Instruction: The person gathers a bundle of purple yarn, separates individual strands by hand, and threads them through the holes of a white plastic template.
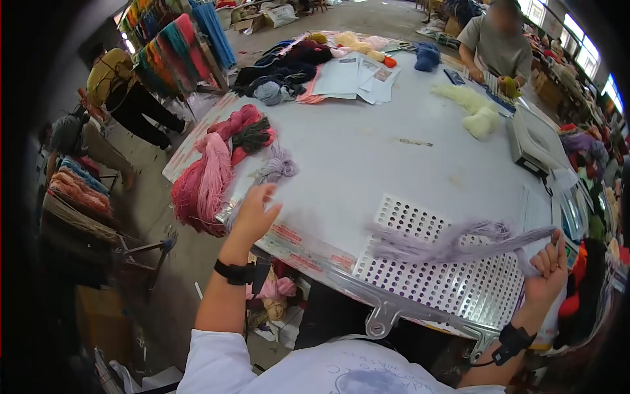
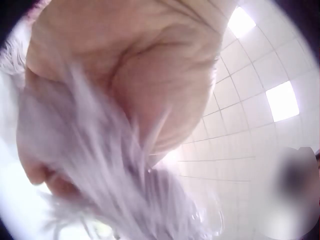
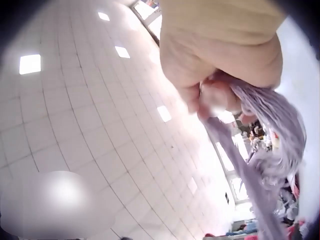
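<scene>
A loose skein of lavender yarn [image 1: 453, 244] stretches sideways over a perforated white metal plate [image 1: 426, 279], its left end blurred. My right hand [image 1: 550, 266] grips the skein's right end at the table's right side. In the right wrist view, lavender strands [image 3: 272, 112] hang from the curled fingers. My left hand [image 1: 254, 215] is at the table's left front, thumb and fingers apart, just below a knotted lavender skein [image 1: 278, 164]. Blurred lavender strands [image 2: 107, 155] cross in front of the left palm [image 2: 150, 90] in the left wrist view.
Pink and red skeins [image 1: 209, 174] lie at the left table edge. Papers [image 1: 354, 77] and dark yarn [image 1: 282, 69] are farther back. Pale yellow yarn [image 1: 476, 111] and a scale [image 1: 535, 141] are at the right. A person [image 1: 502, 46] works across the table [image 1: 367, 151].
</scene>
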Action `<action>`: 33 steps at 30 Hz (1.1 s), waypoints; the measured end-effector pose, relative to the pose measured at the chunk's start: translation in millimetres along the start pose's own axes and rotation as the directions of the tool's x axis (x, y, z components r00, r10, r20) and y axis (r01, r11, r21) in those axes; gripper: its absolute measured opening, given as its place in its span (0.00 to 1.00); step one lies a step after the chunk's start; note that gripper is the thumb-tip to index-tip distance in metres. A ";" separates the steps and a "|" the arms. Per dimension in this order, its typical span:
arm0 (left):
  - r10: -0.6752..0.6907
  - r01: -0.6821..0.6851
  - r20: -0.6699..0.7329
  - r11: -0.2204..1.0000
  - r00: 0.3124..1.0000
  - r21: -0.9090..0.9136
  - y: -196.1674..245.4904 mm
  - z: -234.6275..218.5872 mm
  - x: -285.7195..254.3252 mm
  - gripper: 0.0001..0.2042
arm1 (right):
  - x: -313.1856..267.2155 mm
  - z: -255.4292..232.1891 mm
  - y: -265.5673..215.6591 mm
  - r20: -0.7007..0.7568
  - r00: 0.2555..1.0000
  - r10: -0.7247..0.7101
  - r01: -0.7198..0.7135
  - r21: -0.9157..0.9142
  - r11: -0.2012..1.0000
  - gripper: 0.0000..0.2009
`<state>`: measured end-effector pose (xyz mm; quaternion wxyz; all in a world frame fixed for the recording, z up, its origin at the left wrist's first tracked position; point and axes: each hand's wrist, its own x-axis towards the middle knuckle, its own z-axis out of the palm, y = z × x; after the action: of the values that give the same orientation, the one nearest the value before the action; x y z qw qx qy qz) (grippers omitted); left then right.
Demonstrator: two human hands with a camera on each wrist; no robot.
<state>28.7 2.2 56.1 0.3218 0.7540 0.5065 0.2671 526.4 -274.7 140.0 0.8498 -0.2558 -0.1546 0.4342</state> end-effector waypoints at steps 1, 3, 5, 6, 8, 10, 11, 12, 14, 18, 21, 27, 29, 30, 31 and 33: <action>0.154 -0.081 -0.259 0.959 0.954 0.272 -14.9 3.1 2.8 0.21 | -2.2 12.8 2.1 0.001 1.000 0.003 -0.003 -0.003 1.000 0.13; 0.162 -0.030 -0.287 0.909 0.944 0.415 -40.0 9.1 11.6 0.21 | -16.2 46.3 15.3 -0.220 0.975 -0.036 0.002 -0.152 0.988 0.18; 0.181 0.027 -0.323 0.837 0.929 0.546 -57.1 11.6 19.1 0.22 | -26.2 65.8 29.2 -0.212 0.976 -0.055 0.002 -0.241 0.971 0.20; 0.161 0.038 -0.304 0.831 0.939 0.555 -63.1 11.0 23.7 0.19 | -28.2 70.8 33.7 -0.199 0.977 -0.074 0.008 -0.316 0.949 0.21; 0.150 0.036 -0.280 0.825 0.948 0.564 -84.6 4.5 43.2 0.17 | -33.4 71.8 35.6 -0.141 0.987 -0.083 0.025 -0.366 0.930 0.22; 0.281 -0.098 -0.284 0.848 0.917 0.521 -114.0 -20.9 70.5 0.13 | -38.9 73.4 38.3 -0.092 0.992 -0.084 0.038 -0.417 0.908 0.23; 0.314 -0.076 -0.327 0.814 0.891 0.576 -122.3 -38.4 83.7 0.11 | -42.1 75.8 40.3 -0.070 0.996 -0.049 0.015 -0.429 0.903 0.23; 0.351 -0.056 -0.360 0.780 0.864 0.624 -114.8 -55.4 97.5 0.09 | -47.2 77.7 42.0 -0.055 0.998 -0.020 -0.007 -0.444 0.896 0.23; 0.466 -0.141 -0.388 0.764 0.795 0.630 -115.4 -91.5 133.8 0.08 | -49.7 75.7 50.3 -0.070 0.995 0.072 -0.098 -0.516 0.851 0.25; 0.268 0.093 -0.407 0.728 0.873 0.679 -73.2 -68.6 143.3 0.26 | -46.2 75.0 83.1 -0.096 0.968 0.232 -0.250 -0.467 0.848 0.25; 0.484 -0.493 0.115 0.806 0.868 0.328 29.1 7.7 82.4 0.17 | -44.7 81.6 111.4 -0.038 0.947 0.318 -0.304 -0.426 0.852 0.22; 0.485 0.546 0.683 0.412 0.546 -0.729 132.4 138.1 -49.1 0.20 | -61.7 102.6 153.0 -0.037 0.884 0.466 -0.355 -0.701 0.618 0.12; 0.712 0.720 0.529 0.047 0.462 -0.692 138.5 151.8 -52.7 0.19 | -69.6 108.4 156.0 -0.036 0.900 0.435 -0.271 -0.827 0.492 0.10; 0.708 0.731 0.535 0.040 0.460 -0.682 143.7 154.1 -59.0 0.19 | -74.1 104.1 158.3 -0.052 0.897 0.439 -0.286 -0.825 0.487 0.10; 0.530 0.692 0.627 0.100 0.571 -0.715 158.6 146.3 -64.7 0.18 | -77.8 97.9 160.7 0.003 0.948 0.317 -0.148 -0.881 0.450 0.10; 0.286 0.664 0.669 0.129 0.686 -0.737 172.6 139.7 -69.5 0.16 | -83.9 89.9 159.7 0.068 0.978 0.198 -0.016 -0.919 0.395 0.11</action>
<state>208.7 -141.1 90.4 0.9215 0.3119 0.1499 0.1764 329.4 -237.6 119.5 0.5256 -0.6508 -0.4198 0.3522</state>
